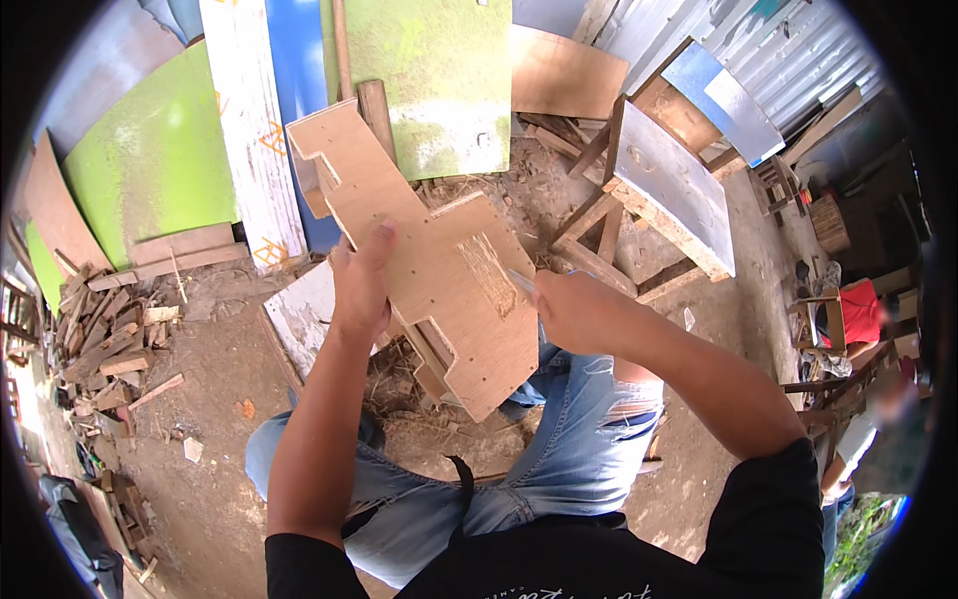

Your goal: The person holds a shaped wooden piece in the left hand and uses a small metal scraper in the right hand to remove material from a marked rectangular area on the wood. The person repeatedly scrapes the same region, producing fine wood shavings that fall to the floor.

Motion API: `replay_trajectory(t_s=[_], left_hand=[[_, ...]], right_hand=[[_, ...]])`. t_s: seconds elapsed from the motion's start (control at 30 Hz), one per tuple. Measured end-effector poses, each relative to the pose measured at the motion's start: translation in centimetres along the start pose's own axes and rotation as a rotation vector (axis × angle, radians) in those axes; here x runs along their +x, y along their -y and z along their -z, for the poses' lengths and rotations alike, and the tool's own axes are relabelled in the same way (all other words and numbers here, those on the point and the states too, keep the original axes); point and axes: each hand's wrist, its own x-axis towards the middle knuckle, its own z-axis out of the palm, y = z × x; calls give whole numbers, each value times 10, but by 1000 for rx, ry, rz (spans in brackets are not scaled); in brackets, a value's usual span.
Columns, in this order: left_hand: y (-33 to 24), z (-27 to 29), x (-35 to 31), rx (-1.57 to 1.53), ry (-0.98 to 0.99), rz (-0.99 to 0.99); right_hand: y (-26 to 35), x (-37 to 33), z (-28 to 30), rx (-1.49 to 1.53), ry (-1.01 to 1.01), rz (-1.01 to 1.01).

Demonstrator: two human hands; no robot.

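Observation:
A stepped plywood piece (pixel 414 235), built of at least two layers with notched edges, is held tilted above my knees. My left hand (pixel 366 275) is closed on its left edge, thumb on the top face. Dark dots like nail heads mark that face. My right hand (pixel 574 309) is closed around a thin-bladed hand tool (pixel 521 282), whose handle is hidden in the fist. The blade's tip lies at a rough, pale scraped patch (pixel 486 275) on the plywood. Whether the tool is a knife or a chisel, I cannot tell.
A low white-topped wooden stand (pixel 304 314) sits beneath the plywood. Scrap wood (pixel 105 344) is heaped at left. Green panels (pixel 150 170) lean at the back. A wooden stool (pixel 669 185) stands at right. Two people are at the far right, one in red (pixel 860 314).

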Motion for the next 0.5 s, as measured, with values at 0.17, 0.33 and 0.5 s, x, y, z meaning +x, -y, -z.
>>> replay_trajectory(t_s=[0.17,0.33,0.5], left_hand=[[0,1,1,-5,-8,11],[0,-2,-2,-16,-30,21],[-2,-4,-4,-25,-12,16]], right_hand=[[4,0,1,-15,28,-34],[7,1,0,-87,54,-58],[5,4,-1,-101,84,-64]])
